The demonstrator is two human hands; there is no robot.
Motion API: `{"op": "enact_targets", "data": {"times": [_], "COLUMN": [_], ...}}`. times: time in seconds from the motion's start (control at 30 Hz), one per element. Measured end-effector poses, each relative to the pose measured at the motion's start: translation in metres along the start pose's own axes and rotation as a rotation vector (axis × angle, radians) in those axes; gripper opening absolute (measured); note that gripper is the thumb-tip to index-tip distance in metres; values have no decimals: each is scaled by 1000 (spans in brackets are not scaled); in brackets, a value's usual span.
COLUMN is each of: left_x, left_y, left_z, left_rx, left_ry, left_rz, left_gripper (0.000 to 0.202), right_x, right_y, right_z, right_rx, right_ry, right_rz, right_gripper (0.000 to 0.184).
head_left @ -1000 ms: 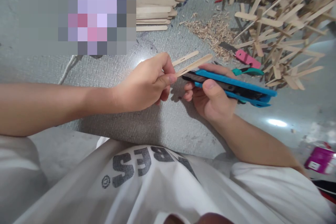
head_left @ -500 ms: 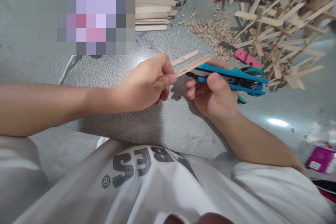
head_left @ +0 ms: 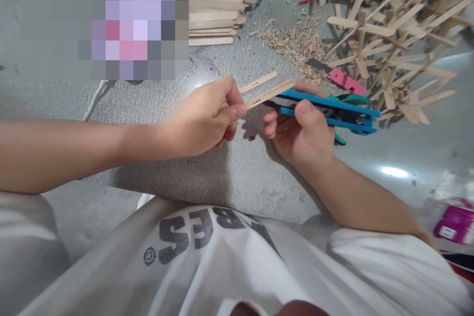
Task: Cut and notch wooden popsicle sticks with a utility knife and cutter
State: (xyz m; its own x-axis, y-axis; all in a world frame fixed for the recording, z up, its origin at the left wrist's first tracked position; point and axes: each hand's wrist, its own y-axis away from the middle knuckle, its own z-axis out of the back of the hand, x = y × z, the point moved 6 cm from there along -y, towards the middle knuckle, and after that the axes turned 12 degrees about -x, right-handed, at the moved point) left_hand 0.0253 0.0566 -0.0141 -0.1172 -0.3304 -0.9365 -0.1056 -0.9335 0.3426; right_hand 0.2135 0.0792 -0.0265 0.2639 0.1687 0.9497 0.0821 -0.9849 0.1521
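Observation:
My left hand is closed, pinching a wooden craft stick between thumb and fingers. A narrow slot shows in that stick. A second slotted craft stick juts out behind it from the same hand. My right hand wraps around a blue utility knife, thumb on top. The knife's front end meets or overlaps the far half of the nearer stick; whether the blade touches the wood I cannot tell. Teal handles of another tool show behind the knife.
Flat craft sticks lie stacked at the back. Wood shavings are heaped near a pink-handled blade. Joined sticks pile up at the right. A white cable is at left; a purple packet lies low right.
The whole view has shifted slightly. Both hands keep their grips on the sticks and the utility knife, and the knife's rear end has tilted very slightly.

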Motion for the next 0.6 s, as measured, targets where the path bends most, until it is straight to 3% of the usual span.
{"op": "enact_targets", "data": {"times": [0.17, 0.33, 0.6], "left_x": [-2, -3, -7], "left_y": [1, 2, 4], "left_z": [0, -1, -1], "left_rx": [28, 57, 55], "left_ry": [14, 22, 8], "left_rz": [-18, 11, 64], "left_gripper": [26, 26, 30], "right_x": [-1, 1, -2], "right_y": [-4, -6, 1], "right_z": [0, 0, 4], "right_rx": [11, 41, 27], "right_ry": [33, 16, 97], "right_rz": [-80, -132, -42], "right_gripper": [42, 38, 37]}}
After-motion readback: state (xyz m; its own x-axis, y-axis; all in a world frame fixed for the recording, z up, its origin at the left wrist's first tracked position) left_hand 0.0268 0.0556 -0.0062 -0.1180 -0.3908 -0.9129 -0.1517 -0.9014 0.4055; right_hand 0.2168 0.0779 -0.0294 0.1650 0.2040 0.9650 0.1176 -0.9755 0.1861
